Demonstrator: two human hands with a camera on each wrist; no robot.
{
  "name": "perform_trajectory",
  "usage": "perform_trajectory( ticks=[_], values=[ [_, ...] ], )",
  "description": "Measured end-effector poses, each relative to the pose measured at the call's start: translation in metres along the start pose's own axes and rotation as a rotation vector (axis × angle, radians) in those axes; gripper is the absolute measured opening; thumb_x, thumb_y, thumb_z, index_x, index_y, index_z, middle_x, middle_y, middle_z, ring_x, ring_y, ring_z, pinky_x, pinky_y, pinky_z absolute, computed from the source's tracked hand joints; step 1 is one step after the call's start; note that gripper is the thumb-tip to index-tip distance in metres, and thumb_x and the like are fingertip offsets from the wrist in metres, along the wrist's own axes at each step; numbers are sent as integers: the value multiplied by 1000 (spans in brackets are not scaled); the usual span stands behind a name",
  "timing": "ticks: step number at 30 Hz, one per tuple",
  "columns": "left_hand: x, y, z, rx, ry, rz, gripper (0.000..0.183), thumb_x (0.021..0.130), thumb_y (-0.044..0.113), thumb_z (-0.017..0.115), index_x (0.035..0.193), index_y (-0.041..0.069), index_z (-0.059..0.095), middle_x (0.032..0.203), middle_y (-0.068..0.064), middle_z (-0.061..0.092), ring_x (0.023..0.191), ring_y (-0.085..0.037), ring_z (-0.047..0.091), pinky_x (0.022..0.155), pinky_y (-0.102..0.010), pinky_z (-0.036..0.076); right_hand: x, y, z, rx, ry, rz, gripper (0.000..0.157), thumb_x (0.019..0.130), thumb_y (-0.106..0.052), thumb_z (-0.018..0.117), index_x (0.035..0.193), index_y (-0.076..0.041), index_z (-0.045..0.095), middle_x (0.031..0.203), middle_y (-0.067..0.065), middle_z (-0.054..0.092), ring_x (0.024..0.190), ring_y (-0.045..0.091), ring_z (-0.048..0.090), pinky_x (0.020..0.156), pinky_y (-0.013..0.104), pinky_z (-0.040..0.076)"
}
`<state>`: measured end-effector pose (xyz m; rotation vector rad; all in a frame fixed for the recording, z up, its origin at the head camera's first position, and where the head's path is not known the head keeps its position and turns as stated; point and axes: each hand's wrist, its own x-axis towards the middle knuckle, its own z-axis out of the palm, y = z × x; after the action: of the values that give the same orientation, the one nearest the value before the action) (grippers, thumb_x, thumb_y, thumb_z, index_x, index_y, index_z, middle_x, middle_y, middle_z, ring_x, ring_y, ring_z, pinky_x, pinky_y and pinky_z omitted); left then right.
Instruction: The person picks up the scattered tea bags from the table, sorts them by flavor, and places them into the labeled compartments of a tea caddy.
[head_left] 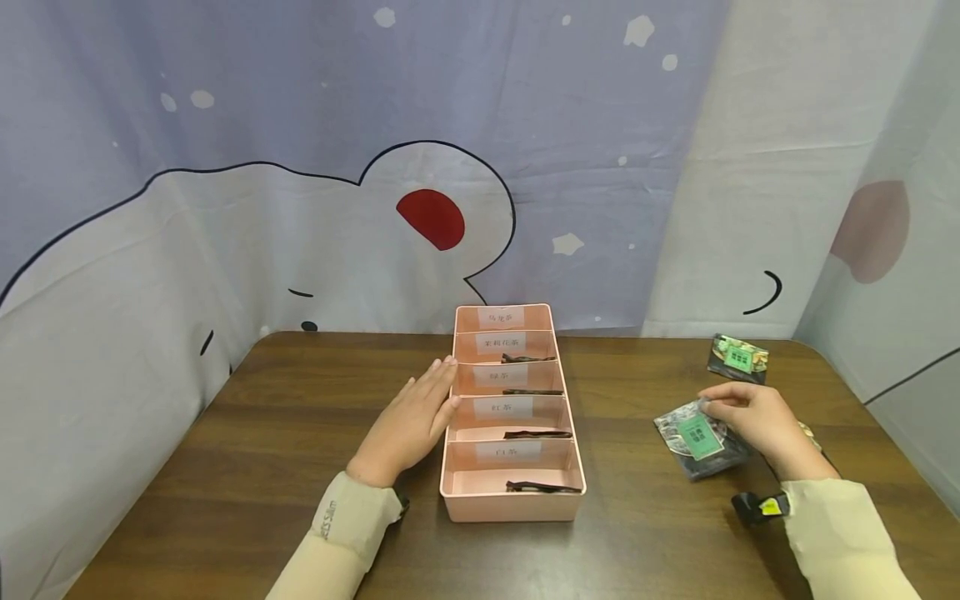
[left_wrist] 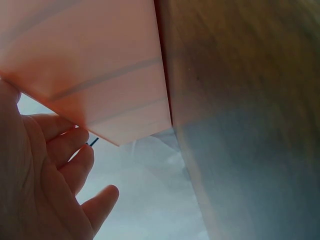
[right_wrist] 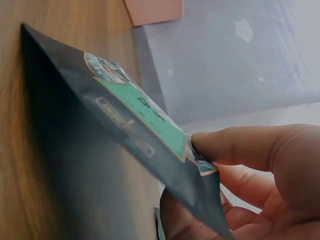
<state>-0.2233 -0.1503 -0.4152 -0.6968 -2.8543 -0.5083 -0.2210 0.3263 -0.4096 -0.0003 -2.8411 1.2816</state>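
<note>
In the head view my right hand (head_left: 765,421) pinches the edge of a dark tea sachet (head_left: 699,440) with a green label, at the right of the table. The right wrist view shows that sachet (right_wrist: 135,117) tilted above the wood, its corner between thumb and fingers. My left hand (head_left: 408,421) lies with fingers extended against the left side of a long pink divided box (head_left: 510,507). In the left wrist view the fingers of the left hand (left_wrist: 55,165) touch the upper edge of the box wall (left_wrist: 115,75).
Several compartments of the box bear white labels (head_left: 508,451) with Chinese characters, and dark sachets (head_left: 543,487) stand in most of them. Another green-labelled sachet (head_left: 738,358) lies at the back right of the wooden table (head_left: 300,433). A patterned curtain (head_left: 585,167) hangs behind.
</note>
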Motion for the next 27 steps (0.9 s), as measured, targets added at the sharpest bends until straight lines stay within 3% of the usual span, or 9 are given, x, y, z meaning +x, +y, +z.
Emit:
perform_trajectory(
  ticks=[7, 21, 27],
  values=[
    [0, 0, -1, -1, 4, 3, 62, 111, 43, 34, 160, 6, 29, 165, -10, 29, 153, -26, 24, 121, -54, 26, -1, -6, 0, 122, -7, 22, 34, 98, -15, 67, 119, 12, 65, 97, 4, 71, 79, 1, 61, 67, 22, 57],
    [0, 1, -2, 1, -6, 4, 62, 111, 42, 35, 160, 5, 28, 165, -10, 28, 153, -26, 23, 122, -54, 25, -5, -20, 6, 352, 7, 0, 30, 99, -10, 66, 117, 12, 63, 96, -12, 71, 83, 6, 71, 76, 30, 62],
    [0, 0, -1, 6, -5, 8, 62, 111, 42, 35, 160, 5, 28, 165, -10, 28, 153, -27, 24, 121, -55, 26, -9, -27, 7, 335, 38, -7, 31, 100, -16, 67, 119, 9, 64, 95, -16, 73, 81, 12, 74, 76, 28, 62]
  ],
)
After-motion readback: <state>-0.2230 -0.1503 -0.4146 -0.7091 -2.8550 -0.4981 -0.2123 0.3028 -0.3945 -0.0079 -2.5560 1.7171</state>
